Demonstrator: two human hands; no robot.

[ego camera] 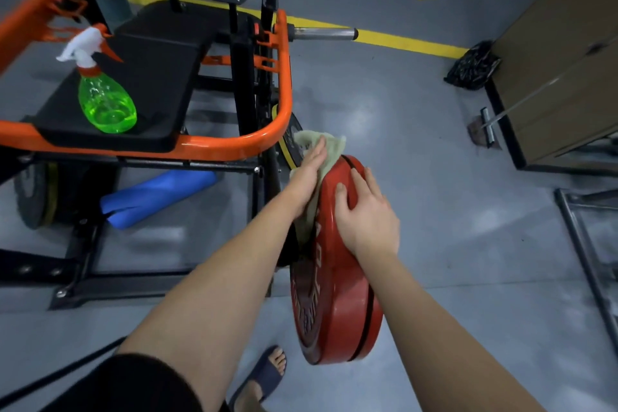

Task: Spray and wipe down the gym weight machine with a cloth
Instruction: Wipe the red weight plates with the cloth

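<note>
Stage: Wiping is under way on the red weight plate (337,294). Nobody is holding the spray bottle (107,100), so spraying looks paused, by my reading.
Done so far: Hard to call. The red weight plate's rim has a slight sheen, but I cannot tell which parts have been wiped.
Left to do: Probably plenty. The orange frame (234,147) to the left of the red weight plate, the seat surface (150,70) beyond it and the black plate (294,140) just behind it show no sign either way.
Left hand (307,174): Flat, with fingers straight, it presses the cloth against the red weight plate's left face near the top edge.
Right hand (368,214): Released. It is spread over the top of the red weight plate's rim with the thumb on the near side, and it seems to be steadying the plate rather than gripping it.
Cloth (329,150): Pale and crumpled, it is sandwiched between the left palm and the red weight plate. A loose bunch pokes out past the fingertips at the plate's far edge.
Spray bottle: Green, with a white trigger, it stands upright on the seat surface, well apart from the red weight plate to the left and out of reach of either hand.
</note>
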